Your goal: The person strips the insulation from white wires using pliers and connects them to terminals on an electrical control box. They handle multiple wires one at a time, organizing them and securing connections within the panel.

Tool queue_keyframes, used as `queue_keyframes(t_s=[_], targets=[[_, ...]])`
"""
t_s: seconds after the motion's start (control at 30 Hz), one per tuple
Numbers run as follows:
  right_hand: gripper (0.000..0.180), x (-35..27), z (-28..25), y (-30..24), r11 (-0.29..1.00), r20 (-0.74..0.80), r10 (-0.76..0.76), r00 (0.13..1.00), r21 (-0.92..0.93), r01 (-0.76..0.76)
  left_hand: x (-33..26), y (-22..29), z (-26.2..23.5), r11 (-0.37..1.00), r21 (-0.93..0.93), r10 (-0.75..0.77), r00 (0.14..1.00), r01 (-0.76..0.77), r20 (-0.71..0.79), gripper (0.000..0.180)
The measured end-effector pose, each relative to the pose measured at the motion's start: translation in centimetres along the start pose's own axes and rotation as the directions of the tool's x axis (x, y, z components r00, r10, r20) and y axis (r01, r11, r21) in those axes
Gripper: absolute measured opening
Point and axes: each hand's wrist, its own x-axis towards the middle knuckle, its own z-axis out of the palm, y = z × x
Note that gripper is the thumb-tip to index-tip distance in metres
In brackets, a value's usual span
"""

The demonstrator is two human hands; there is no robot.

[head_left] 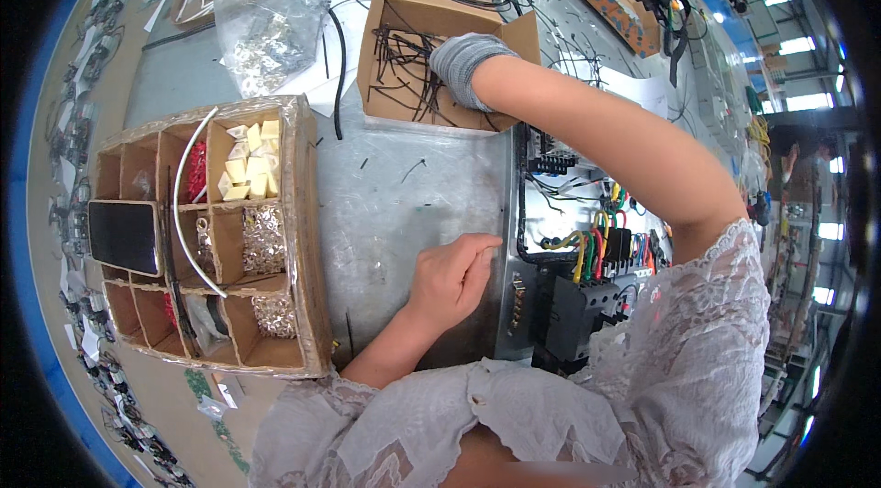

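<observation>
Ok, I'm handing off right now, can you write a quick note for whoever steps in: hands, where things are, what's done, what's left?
Left hand: bare, resting on the left edge of the metal panel, holding nothing visible.
Right hand: in a grey glove, reaching into the open cardboard box of black cable ties; grip hidden.
Wired panel components sit to the right, with coloured wires already fitted.
The divided cardboard tray of small parts sits to the left.
Left: whether a tie is picked yet is not visible.
</observation>
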Motion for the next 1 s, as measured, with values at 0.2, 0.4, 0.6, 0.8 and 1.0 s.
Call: queue_keyframes(t_s=[0.2, 0.4, 0.6, 0.8, 1.0], targets=[[0.032, 0.8, 0.5, -0.5, 0.939, 0.174, -0.161, 0.972, -0.276, 0.205, -0.1, 0.0, 0.2, 1.000, -0.008, 0.026, 0.999, -0.027, -0.022, 0.011], [0.034, -2.3, -2.2, 0.6, 0.961, -0.017, -0.151, 0.988, -0.236, 0.143, -0.1, -0.1, 0.2, 0.999, -0.020, 0.047, 0.996, -0.049, -0.077, 0.011], [0.026, -3.9, -5.2, 3.8, 0.994, -0.126, -0.102, 0.987, 0.032, 0.107, -0.2, 0.1, 0.0, 1.000, -0.006, -0.009, 1.000, 0.009, -0.006, 0.011], [0.020, -3.4, -4.5, 4.7, 0.979, -0.160, -0.051, 0.986, 0.185, 0.081, -0.1, 0.2, 0.0, 1.000, -0.011, -0.012, 0.999, 0.011, -0.031, 0.010], [0.018, -2.8, -4.2, 4.7, 0.981, -0.191, -0.063, 0.980, 0.169, 0.096, -0.1, 0.1, 0.2, 1.000, -0.013, -0.009, 0.999, 0.008, -0.039, 0.010]])
